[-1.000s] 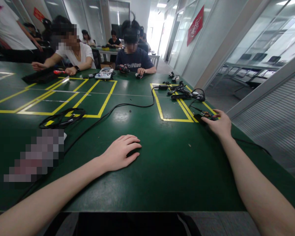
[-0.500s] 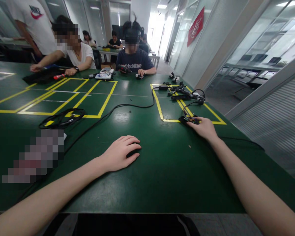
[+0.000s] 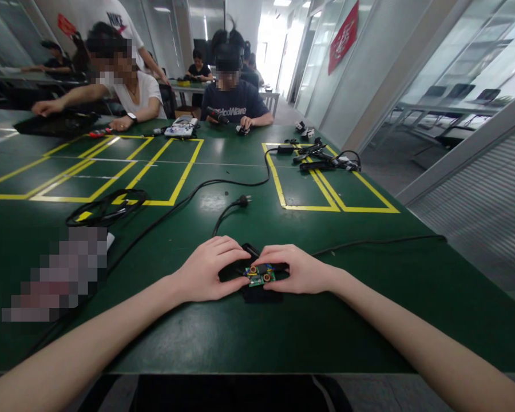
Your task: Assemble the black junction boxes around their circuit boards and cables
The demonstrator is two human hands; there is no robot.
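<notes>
My left hand [image 3: 210, 270] and my right hand [image 3: 298, 269] meet at the middle of the green table [image 3: 283, 332], near its front edge. Between them lies a black power adapter [image 3: 257, 286], open, with a small green circuit board [image 3: 261, 277] and copper coils showing. My right hand's fingers are closed on the adapter's right side. My left hand curls over a black part [image 3: 229, 272] at its left side. A black cord runs from the adapter to a plug [image 3: 242, 200] lying further back. Another cord [image 3: 377, 241] trails off to the right.
Yellow tape boxes [image 3: 283, 197] mark the table. A heap of black adapters and cables [image 3: 326, 160] lies at the back right, a coiled cable [image 3: 107, 207] at the left. A long black cable [image 3: 184, 200] crosses the middle. Two people [image 3: 234, 103] sit opposite with tools.
My right hand has come in from the far right, dragging the adapter with its board and cord to the middle. It now sits against my left hand, which stayed in place.
</notes>
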